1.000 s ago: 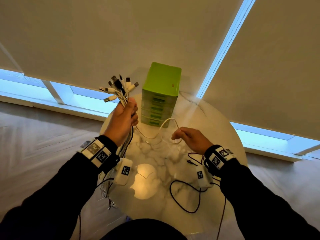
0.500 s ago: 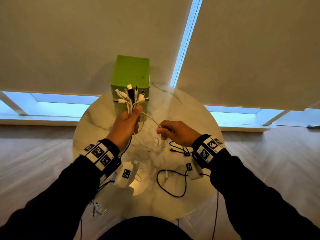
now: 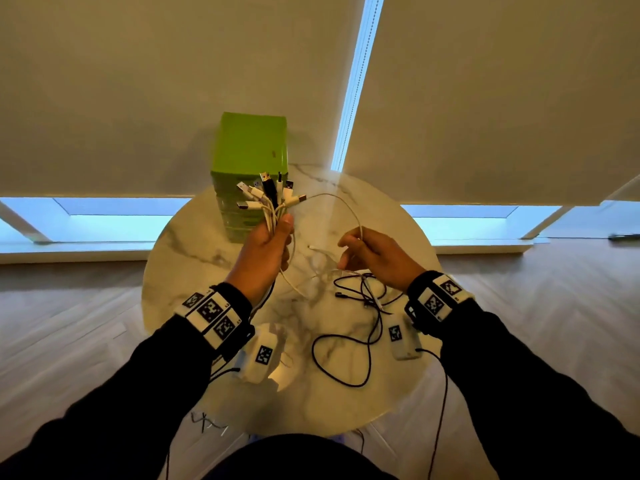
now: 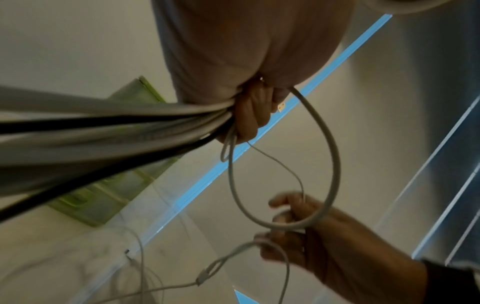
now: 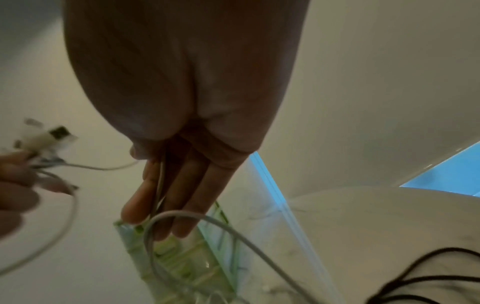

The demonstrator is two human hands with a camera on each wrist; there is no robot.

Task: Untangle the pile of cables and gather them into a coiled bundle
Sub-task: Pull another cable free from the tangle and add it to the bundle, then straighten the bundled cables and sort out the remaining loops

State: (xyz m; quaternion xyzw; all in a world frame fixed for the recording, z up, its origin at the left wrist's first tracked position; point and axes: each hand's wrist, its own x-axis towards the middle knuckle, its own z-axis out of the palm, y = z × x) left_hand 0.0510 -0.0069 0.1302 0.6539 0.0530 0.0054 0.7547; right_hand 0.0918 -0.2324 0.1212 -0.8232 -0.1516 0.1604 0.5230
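While my left hand point(image 3: 265, 245) stands raised above the marble table point(image 3: 194, 244), fist clamped round the cable bundle point(image 3: 268, 199) with plugs fanned upward, my right hand point(image 3: 372, 256) pinches a white cable point(image 3: 349, 211) looping between them. No legible writing.

We record white and black cables point(image 3: 268, 202) with silver plugs, a black cable point(image 3: 349, 358) on a white marble table point(image 3: 194, 258) veined in grey, a lime-green drawer box point(image 3: 249, 143), black sleeves point(image 3: 519, 375), and black-and-white square-patterned wrist markers point(image 3: 211, 311).
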